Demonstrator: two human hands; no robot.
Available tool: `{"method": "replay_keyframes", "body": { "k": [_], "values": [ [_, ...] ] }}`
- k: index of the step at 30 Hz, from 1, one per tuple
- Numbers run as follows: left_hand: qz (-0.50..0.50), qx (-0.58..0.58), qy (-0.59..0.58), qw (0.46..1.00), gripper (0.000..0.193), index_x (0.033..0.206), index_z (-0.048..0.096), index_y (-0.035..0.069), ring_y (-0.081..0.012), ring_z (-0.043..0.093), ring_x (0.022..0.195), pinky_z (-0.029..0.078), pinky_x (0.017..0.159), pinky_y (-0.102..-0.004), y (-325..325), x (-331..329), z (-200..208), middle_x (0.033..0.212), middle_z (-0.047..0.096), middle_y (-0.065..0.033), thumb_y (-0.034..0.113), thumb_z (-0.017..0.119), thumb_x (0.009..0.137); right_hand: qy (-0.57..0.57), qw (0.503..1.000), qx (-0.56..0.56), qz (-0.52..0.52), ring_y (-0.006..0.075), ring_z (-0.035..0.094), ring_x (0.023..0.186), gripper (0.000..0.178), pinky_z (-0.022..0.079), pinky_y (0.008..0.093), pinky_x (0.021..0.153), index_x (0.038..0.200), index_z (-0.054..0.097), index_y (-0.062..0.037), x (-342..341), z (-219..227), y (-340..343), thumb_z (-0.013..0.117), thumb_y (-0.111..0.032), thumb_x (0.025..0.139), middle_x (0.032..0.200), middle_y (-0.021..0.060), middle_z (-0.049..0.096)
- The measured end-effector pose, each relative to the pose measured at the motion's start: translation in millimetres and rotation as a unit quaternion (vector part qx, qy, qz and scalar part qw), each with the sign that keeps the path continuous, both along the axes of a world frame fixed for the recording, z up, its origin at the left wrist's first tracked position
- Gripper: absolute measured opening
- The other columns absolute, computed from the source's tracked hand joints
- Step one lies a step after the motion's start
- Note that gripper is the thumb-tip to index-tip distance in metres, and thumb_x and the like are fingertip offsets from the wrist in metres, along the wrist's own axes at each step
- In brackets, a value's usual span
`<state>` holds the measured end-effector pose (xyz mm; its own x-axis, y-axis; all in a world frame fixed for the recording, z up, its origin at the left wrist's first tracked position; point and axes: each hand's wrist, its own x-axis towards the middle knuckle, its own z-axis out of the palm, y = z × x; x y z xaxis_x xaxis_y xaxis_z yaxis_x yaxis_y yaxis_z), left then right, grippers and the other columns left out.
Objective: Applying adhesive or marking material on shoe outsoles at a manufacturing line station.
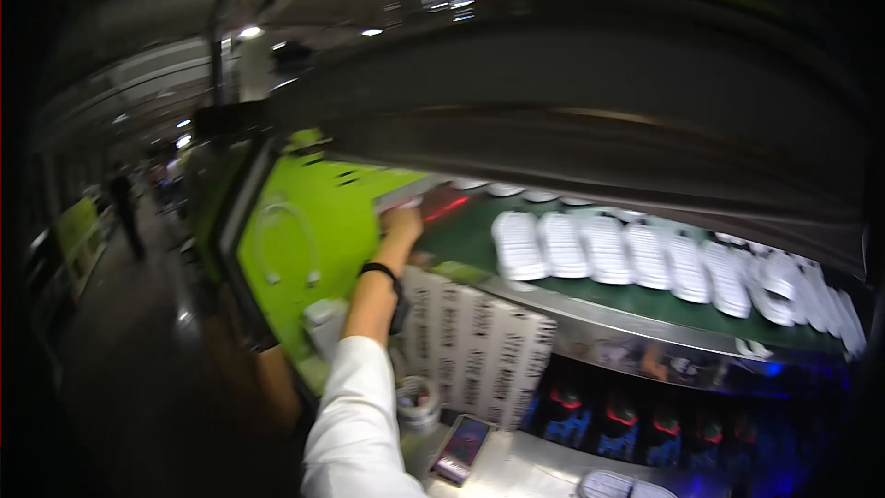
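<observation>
If jolting the green conveyor belt (461, 242), may dislodge the white ridged slide sandals (604, 249), lined along the belt's near side and overlapping toward its right end, apt there to topple or scuff from crowding. Reaching to the belt's left end with the left hand (402, 219); too blurred to tell if holding anything, or with fingers wide or narrow. By pulling back low, could knock the white tub (419, 417) or the smartphone (464, 447), below the belt's left part.
</observation>
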<state>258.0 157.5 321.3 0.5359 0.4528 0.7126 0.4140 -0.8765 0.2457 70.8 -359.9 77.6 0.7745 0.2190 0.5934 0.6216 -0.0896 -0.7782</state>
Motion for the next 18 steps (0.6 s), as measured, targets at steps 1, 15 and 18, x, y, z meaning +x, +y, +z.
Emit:
{"method": "replay_keyframes", "body": {
  "k": [1, 15, 18],
  "values": [
    [-0.029, -0.060, 0.079, 0.995, 0.039, 0.109, 0.059, 0.000, -0.0350, 0.059, 0.100, 0.045, 0.085, -0.0458, -58, 19, 14, 0.105, 0.061, -0.0219, 0.028, 0.037, 0.092, 0.009, 1.000, -0.012, -0.006, 0.0280, 0.058, 0.081, 0.023, 0.045, 0.0342, 0.073, 0.090, 0.065, -0.0016, 6, -1, 6, 0.055, 0.008, 0.072, 0.081, 0.0143, 0.060],
    [-0.356, -0.600, -0.280, 0.660, 0.044, 0.107, 0.036, 0.003, -0.0191, 0.057, 0.068, 0.050, 0.053, -0.0354, -128, -35, -4, 0.085, 0.053, -0.0120, 0.013, 0.064, 0.076, 0.042, 0.962, -0.049, 0.265, 0.0263, 0.057, 0.081, 0.021, 0.044, 0.0339, 0.073, 0.089, 0.064, 0.0001, -20, 54, 89, 0.055, 0.009, 0.072, 0.080, 0.0129, 0.060],
    [-0.517, -0.620, -0.364, 0.465, 0.047, 0.123, 0.036, 0.000, -0.0159, 0.061, 0.073, 0.052, 0.059, -0.0306, -185, -119, -76, 0.094, 0.059, -0.0078, 0.018, 0.058, 0.085, 0.059, 0.960, -0.027, 0.274, 0.0259, 0.057, 0.081, 0.021, 0.044, 0.0339, 0.072, 0.089, 0.064, 0.0005, -41, 61, 85, 0.055, 0.009, 0.072, 0.080, 0.0126, 0.060]
  ]
}}
